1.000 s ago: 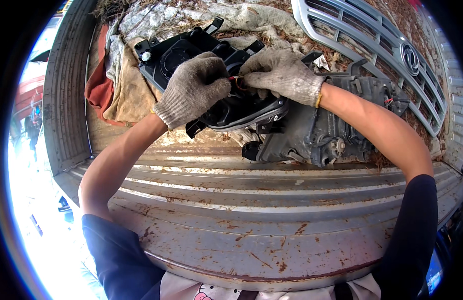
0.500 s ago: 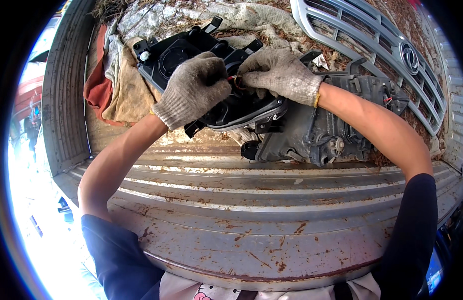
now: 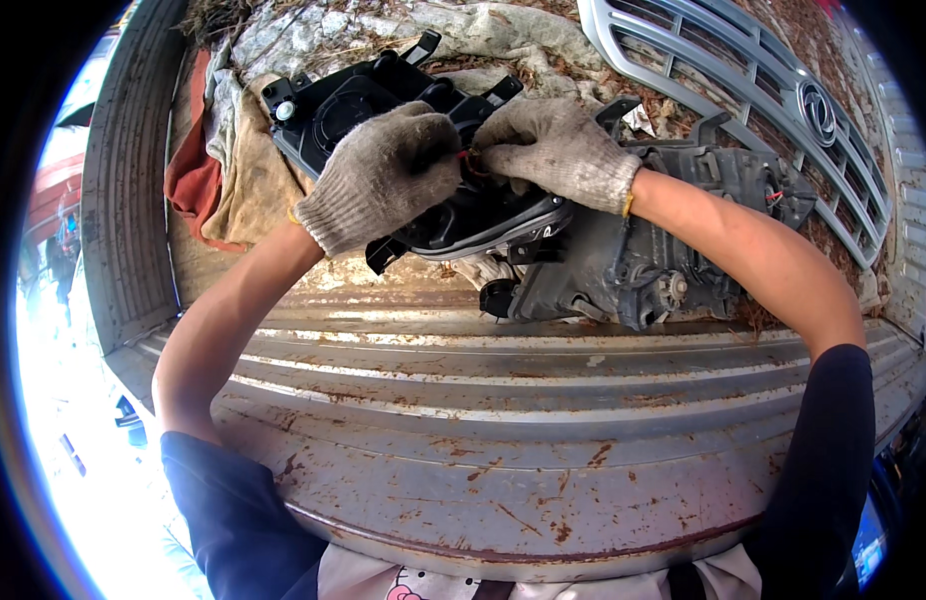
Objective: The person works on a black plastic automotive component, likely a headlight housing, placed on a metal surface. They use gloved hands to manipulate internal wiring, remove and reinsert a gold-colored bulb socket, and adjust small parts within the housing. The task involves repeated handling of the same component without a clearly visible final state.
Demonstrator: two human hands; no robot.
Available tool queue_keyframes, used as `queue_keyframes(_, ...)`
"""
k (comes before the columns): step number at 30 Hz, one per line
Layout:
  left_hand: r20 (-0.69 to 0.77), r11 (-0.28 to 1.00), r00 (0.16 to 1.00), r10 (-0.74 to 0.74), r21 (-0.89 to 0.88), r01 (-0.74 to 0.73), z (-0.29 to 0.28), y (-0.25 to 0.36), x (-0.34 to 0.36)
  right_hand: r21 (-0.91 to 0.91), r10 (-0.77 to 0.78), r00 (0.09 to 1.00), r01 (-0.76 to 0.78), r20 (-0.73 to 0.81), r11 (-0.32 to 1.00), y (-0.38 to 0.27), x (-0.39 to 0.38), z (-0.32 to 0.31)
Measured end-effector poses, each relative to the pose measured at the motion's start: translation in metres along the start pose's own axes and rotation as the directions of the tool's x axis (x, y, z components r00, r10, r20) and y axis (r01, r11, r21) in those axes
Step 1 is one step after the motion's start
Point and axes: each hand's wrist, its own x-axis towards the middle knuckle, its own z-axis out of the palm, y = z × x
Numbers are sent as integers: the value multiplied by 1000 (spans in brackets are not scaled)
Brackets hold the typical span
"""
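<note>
Both my hands wear grey knitted work gloves and meet over the back of a black headlight housing (image 3: 345,112). A short red wire (image 3: 466,155) shows in the gap between my fingertips. My left hand (image 3: 385,172) is closed, its thumb and fingers pinching at the wire's left end. From the other side my right hand (image 3: 558,155) pinches the wires, thumb and forefinger together. What lies inside the fingers is mostly hidden. The housing rests tilted, its clear lens rim toward me, partly covered by my gloves.
A second, dusty dark lamp unit (image 3: 643,250) lies to the right. Behind it leans a silver car grille (image 3: 733,75). Tan and red cloths (image 3: 248,180) lie at left, with a crumpled whitish sheet (image 3: 503,32) at the back. The rusty ribbed metal truck bed (image 3: 483,430) spans the front.
My left hand and forearm have shifted slightly left and the housing has moved a little with them. Both hands keep their pinch on the wires.
</note>
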Motion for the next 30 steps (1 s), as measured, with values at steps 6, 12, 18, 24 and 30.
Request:
queue_keyframes(6, 46, 998, 998, 48, 27, -50, -4, 0, 2, -3, 12, 1000, -12, -11, 1000, 1, -1, 1)
queue_keyframes(12, 59, 999, 997, 48, 21, -49, -8, -8, 5, 31, 3, 1000, -2, -23, 1000, 4, -1, 3)
queue_keyframes(18, 91, 992, 996, -17, -121, 28, -7, -12, 5, -46, -80, 993, 77, -89, 996, 8, -2, 7)
queue_keyframes(24, 128, 984, 988, -86, -144, 104, -9, -13, 6, 47, -29, 994, 34, -107, 998, 4, -4, 6)
queue_keyframes(30, 118, 979, 985, -127, -142, 144, -9, -9, 5, 81, -10, 996, 18, -90, 997, 2, -4, 5)
